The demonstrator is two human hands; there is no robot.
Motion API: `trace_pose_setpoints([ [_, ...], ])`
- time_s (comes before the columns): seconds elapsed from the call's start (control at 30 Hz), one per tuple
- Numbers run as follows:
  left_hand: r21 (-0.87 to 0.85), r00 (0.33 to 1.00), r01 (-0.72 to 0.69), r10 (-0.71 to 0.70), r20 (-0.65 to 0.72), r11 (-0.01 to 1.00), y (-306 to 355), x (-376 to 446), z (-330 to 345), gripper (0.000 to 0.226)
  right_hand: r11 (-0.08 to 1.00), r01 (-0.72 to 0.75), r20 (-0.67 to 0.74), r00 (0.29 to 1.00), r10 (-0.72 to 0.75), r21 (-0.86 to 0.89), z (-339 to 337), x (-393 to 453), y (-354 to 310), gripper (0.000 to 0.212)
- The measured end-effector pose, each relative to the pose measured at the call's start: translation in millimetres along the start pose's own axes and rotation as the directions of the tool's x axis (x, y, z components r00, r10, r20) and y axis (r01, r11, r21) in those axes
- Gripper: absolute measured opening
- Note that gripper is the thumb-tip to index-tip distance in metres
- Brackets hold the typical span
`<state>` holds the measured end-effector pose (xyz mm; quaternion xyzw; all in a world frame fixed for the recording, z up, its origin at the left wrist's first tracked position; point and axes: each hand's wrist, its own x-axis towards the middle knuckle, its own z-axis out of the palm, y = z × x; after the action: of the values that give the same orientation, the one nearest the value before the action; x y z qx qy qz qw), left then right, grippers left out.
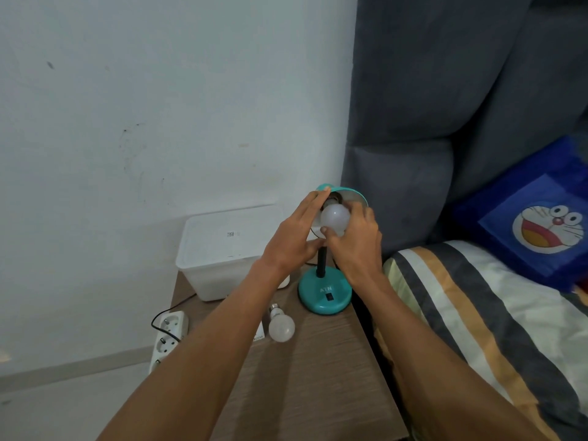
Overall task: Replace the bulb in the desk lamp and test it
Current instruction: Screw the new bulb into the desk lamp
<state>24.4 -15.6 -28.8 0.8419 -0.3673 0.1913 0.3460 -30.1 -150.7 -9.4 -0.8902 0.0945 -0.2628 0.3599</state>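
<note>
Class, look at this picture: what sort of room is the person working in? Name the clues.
Most likely a bedroom. A bed with a striped sheet and padded grey headboard stands right beside a small wooden bedside table holding a desk lamp.

Pale, scuffed wall (127, 106) behind and to the left; light floor (47, 409) with a skirting strip below. Wood-grain bedside table (318, 377) in the corner, touching a bed with a grey padded headboard (445, 74), striped bedding (477, 313) and a blue cartoon cushion (541, 218). Soft, even light.
</note>
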Motion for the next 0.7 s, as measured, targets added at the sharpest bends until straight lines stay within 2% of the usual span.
trace_pose_setpoints([
  [0.07,0.008,1.000,0.007,-0.007,0.001,1.000,-1.6,-0.9,-1.2,0.095,0.993,-0.119,-0.030,0.992,0.119,0.027,-0.2,4.5,0.1,0.051],
  [0.17,0.012,1.000,0.006,-0.006,0.001,1.000,-1.5,-0.7,-1.8,0.095,0.968,-0.245,-0.038,0.968,0.248,0.062,-1.0,5.7,0.8,0.061],
  [0.27,0.022,1.000,0.012,-0.012,0.002,1.000,-1.1,-0.1,-1.0,0.095,0.968,-0.225,-0.058,0.971,0.232,0.110,-2.8,0.6,-1.5,0.061],
  [0.33,0.021,1.000,0.009,-0.009,0.001,1.000,-1.2,0.1,0.7,0.093,0.982,-0.120,-0.083,0.988,0.133,0.144,-1.8,-3.6,-3.5,0.063],
  [0.43,0.009,1.000,0.009,-0.009,-0.003,1.000,-0.4,0.5,2.4,0.091,0.995,0.020,-0.067,0.998,-0.013,0.097,3.0,-6.5,-4.0,0.063],
  [0.47,0.007,1.000,0.009,-0.009,-0.001,1.000,-0.5,0.3,1.9,0.092,0.996,0.009,-0.064,0.998,-0.004,0.088,3.3,-5.4,-3.4,0.059],
  [0.53,0.009,1.000,0.012,-0.013,0.000,1.000,-1.2,0.0,-0.1,0.094,0.987,-0.100,-0.069,0.992,0.109,0.123,2.0,-1.9,-1.6,0.050],
  [0.6,0.017,1.000,0.011,-0.011,0.004,1.000,-2.2,-0.1,-1.8,0.095,0.960,-0.238,-0.038,0.969,0.246,0.147,-0.6,1.5,-0.4,0.056],
  [0.7,0.011,1.000,0.012,-0.012,0.006,1.000,-2.1,0.2,-1.3,0.095,0.970,-0.219,-0.047,0.973,0.225,0.107,-1.5,0.6,0.5,0.070],
])
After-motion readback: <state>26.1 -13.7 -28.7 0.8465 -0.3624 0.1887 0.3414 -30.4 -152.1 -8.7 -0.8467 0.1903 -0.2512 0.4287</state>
